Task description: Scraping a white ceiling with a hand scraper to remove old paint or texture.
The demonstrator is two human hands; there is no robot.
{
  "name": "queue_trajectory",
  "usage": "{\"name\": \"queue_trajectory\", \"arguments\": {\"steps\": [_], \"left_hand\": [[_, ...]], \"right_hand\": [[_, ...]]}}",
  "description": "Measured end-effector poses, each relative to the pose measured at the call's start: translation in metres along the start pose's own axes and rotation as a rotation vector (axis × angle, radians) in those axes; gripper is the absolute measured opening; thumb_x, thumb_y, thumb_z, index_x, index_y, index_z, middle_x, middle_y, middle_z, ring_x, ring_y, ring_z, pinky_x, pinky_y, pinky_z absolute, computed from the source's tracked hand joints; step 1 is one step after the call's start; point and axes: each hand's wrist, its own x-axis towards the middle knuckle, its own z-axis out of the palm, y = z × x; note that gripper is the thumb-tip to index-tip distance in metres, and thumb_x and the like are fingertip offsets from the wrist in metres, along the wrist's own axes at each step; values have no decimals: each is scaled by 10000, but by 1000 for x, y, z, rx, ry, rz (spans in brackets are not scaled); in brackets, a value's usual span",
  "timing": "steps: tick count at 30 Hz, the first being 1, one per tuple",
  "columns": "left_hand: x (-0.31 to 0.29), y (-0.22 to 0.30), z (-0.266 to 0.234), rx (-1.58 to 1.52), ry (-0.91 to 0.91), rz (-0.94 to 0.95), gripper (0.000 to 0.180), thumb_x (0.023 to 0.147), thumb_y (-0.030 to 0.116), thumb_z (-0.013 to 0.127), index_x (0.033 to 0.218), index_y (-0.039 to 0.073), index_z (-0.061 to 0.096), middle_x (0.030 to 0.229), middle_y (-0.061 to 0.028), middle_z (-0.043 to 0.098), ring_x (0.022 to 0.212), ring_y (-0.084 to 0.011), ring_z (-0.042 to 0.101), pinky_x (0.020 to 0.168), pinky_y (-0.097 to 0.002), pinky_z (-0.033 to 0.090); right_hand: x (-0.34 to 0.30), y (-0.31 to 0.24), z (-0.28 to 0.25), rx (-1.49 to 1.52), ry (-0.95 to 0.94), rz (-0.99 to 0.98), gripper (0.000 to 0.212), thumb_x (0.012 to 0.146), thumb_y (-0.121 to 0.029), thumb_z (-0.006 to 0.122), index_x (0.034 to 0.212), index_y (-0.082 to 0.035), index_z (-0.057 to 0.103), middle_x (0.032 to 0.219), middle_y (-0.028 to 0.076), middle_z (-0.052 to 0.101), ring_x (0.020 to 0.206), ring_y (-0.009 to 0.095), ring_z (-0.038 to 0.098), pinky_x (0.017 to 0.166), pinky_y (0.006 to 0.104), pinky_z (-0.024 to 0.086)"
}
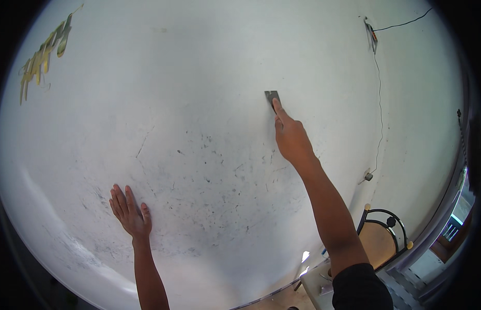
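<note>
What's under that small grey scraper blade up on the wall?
The small grey scraper blade lies flat on the scuffed white wall, pressed by the right hand. The wall patch beneath it is covered.

White scuffed wall [199, 103], flat grey scraper blade [271, 95] pressed against it

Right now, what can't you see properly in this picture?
Head view only:
- The scraper: the right hand covers its handle; only the blade end shows.
- The yellow-green shapes on the wall: bent and blurred near the rim.
- The chair: its lower part is cut off by the right arm and the edge.
- The left hand: its palm, flat against the wall, is hidden.
</note>
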Motion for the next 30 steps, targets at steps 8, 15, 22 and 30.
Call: {"name": "queue_trajectory", "arguments": {"steps": [8, 15, 22, 30], "left_hand": [[2, 2, 7, -7, 13, 10, 604, 1058, 451, 336, 1521, 69, 411, 1619, -197, 298, 1505, -377, 255, 1206, -545, 183], [-1, 0, 4, -1, -5, 2, 605, 1057, 454, 338, 1513, 65, 419, 1618, -198, 300, 1502, -377, 259, 1204, -551, 187], [1, 0, 3, 1, 1, 0, 617, 1059, 475, 332, 1509, 63, 425, 1615, -190, 311, 1497, -370, 277, 1204, -543, 191], [-1, -5, 5, -1, 12, 20, 626, 1061, 482, 322, 1523, 68, 403, 1623, -178, 299, 1505, -361, 260, 1209, -539, 176]], "right_hand": [[54, -8, -17, -24, 51, -44, 464, 1052, -211, 433, 1515, -183, 429, 985, 254, 697, 938, 419, 687, 865, 498, 526], [59, -32, -29, -41, 49, 3, 446, 1051, -211, 437, 1493, -154, 460, 1026, 263, 695, 949, 427, 678, 848, 488, 519], [41, -35, -40, -78, -4, 7, 450, 1050, -196, 427, 1496, -144, 457, 1015, 264, 692, 905, 402, 686, 820, 490, 509], [25, -18, -32, -59, -51, 1, 447, 1040, -147, 442, 1485, -133, 471, 1070, 221, 704, 936, 388, 687, 859, 457, 522]]}}
